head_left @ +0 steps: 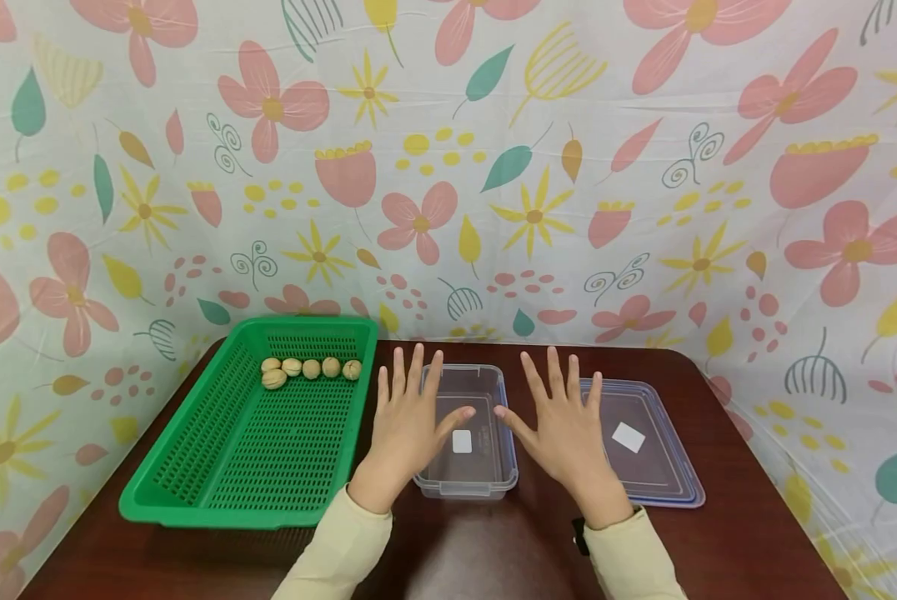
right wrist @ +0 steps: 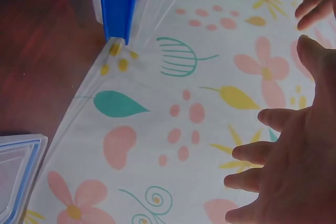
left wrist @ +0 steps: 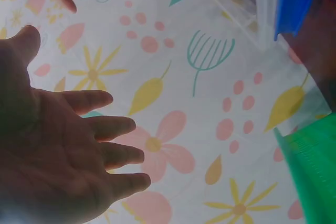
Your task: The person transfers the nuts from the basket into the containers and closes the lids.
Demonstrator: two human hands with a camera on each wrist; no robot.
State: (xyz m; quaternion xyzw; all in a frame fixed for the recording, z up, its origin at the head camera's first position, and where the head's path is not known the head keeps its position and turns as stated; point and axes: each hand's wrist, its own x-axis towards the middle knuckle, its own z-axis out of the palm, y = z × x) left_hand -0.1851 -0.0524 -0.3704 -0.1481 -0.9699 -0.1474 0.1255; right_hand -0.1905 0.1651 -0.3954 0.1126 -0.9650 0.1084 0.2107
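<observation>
Both hands are held out with fingers spread, palms facing down or forward, and nothing in them. The left hand [head_left: 407, 421] overlaps the left side of a clear plastic container [head_left: 467, 487] in the head view. On the container's other side, the right hand [head_left: 564, 425] overlaps the near-left part of a clear lid [head_left: 654, 462] with a blue seal. A white square label [head_left: 462, 442] shows in the container and another white label [head_left: 628, 437] on the lid. In the left wrist view the left palm [left wrist: 58, 145] shows with straight fingers; the right hand [right wrist: 294, 150] looks similar in its own view.
A green plastic basket [head_left: 141, 500] stands on the left of the dark wooden table [head_left: 478, 550]. Several walnuts [head_left: 311, 368] lie along its far end. A flower-patterned cloth [head_left: 418, 267] hangs behind and beside the table.
</observation>
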